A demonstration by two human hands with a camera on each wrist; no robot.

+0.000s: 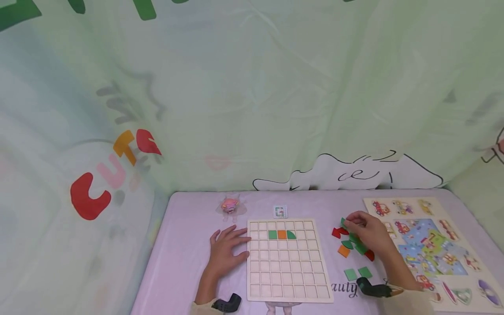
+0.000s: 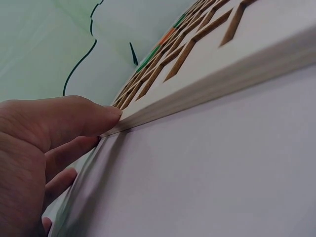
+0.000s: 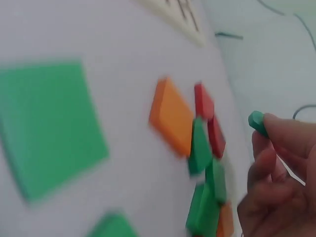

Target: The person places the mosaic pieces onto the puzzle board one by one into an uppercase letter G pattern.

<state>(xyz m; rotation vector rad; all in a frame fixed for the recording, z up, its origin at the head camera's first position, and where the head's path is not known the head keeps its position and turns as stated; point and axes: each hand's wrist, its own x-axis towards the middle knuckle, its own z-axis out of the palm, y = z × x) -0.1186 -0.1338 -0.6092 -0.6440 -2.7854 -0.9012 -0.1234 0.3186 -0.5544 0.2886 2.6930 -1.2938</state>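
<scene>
My left hand (image 1: pixel 227 250) rests spread at the left edge of the pale grid board (image 1: pixel 281 271), its thumb and fingertips right at the rim. In the left wrist view the thumb (image 2: pixel 94 116) lies against the board's side. The board's second row bears a green square (image 1: pixel 273 235), an orange square (image 1: pixel 282 235) and a green quarter-round piece (image 1: pixel 291 235). Above the loose pieces my right hand (image 1: pixel 368 232) pinches a green tile (image 3: pixel 257 122) between thumb and forefinger; the fingers hide much of its shape.
Loose red, green and orange (image 1: pixel 344 250) tiles lie right of the board, two green squares (image 1: pixel 350 274) nearer me. A small patterned card (image 1: pixel 280 211) and a pink figurine (image 1: pixel 230 205) stand beyond the board. At far right lies a picture puzzle board (image 1: pixel 425 210).
</scene>
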